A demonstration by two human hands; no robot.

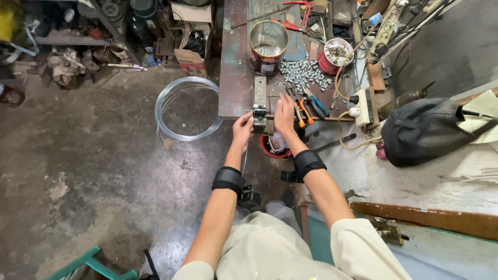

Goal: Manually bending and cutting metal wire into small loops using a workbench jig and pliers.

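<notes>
**Wire fed at the bench**

Here we pinch thin wire (245, 155) in our left hand (242, 128) beside the small bench jig (259, 110); our right hand (284, 115) lies flat, fingers spread narrow. Pliers (316, 103), screws (306, 73) and a wire coil (188, 108) crowd nearby.

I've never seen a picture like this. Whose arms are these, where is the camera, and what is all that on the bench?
There is no machine here: these are a person's bare arms, each with a black wrist band. The one picture comes from a camera on the person's head, looking down. The left hand pinches a thin wire at a small metal jig on the bench edge. The right hand rests flat beside the jig. On the bench lie an open tin, a heap of small metal parts and pliers. A wire coil lies on the floor.
</notes>
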